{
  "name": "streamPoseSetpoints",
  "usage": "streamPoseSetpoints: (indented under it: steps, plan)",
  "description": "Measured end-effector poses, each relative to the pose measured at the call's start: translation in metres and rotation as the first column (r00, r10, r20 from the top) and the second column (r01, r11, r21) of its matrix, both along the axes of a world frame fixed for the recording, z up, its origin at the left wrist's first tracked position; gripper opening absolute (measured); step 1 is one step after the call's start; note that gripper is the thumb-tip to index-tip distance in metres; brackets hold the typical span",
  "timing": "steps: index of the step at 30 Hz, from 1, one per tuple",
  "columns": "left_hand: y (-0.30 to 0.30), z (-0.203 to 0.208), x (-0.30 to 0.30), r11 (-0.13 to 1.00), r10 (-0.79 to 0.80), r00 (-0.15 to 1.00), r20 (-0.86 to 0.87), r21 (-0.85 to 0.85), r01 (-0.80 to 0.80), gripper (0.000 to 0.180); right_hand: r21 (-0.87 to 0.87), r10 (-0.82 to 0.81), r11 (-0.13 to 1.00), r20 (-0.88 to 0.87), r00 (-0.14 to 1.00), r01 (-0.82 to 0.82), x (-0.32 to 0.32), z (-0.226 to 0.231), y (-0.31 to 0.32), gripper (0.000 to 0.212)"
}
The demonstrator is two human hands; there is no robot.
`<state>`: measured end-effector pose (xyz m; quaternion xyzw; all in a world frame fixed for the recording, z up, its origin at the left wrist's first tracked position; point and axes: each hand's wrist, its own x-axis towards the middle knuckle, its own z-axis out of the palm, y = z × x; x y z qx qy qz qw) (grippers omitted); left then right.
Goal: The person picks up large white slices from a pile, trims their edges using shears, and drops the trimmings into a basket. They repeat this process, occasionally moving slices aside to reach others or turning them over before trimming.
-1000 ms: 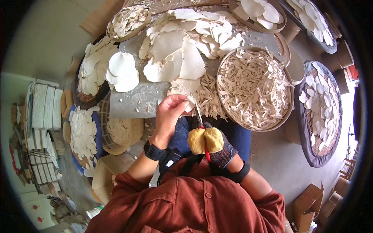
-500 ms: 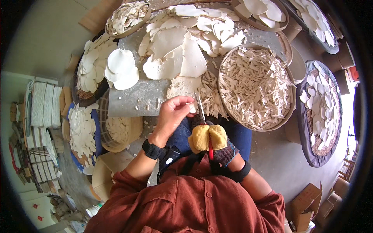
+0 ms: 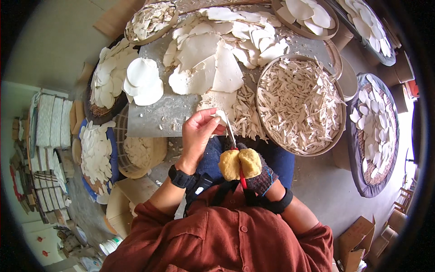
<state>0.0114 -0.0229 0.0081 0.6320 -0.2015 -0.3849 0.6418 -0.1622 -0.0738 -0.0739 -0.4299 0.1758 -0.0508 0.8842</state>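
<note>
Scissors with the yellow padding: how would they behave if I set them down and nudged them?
The scissors are probably stiff, since the narrow blades look metallic. The yellow padding around the handles looks rough, so likely grippy rather than slippery. It also looks bulky and rounded, so they may rock a little instead of lying flat.

Table (image 3: 152, 122): matt, smoothish
Scissors (image 3: 231, 133), table's near edge: metal blades, kinda shiny
Padding (image 3: 250, 163): rough, spongy-looking
Glove (image 3: 263, 177): rough knit cloth
Carton (image 3: 355, 232), table's near right: matt cardboard
</note>
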Motion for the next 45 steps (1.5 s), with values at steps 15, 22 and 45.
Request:
streamPoseSetpoints:
  steps: [15, 22, 45]
  plan:
    - [0.12, 0.009, 0.115, 0.918, 0.252, 0.914, 0.317, 0.222, -0.329, 0.028, -0.563, 0.031, 0.826, -0.018, 0.999, -0.035, -0.025, 0.014, 0.001, 0.023]
    - [0.102, 0.046, 0.126, 0.904, -0.003, 0.454, 0.891, 0.196, -0.38, 0.025, -0.515, 0.036, 0.856, -0.048, 0.998, -0.056, -0.011, 0.041, 0.001, 0.022]
    - [-0.031, 0.001, 0.065, 0.88, -0.472, 0.79, 0.391, 0.257, 0.399, 0.031, -0.367, 0.01, 0.93, 0.051, 0.999, 0.009, -0.031, 0.045, 0.006, 0.046]
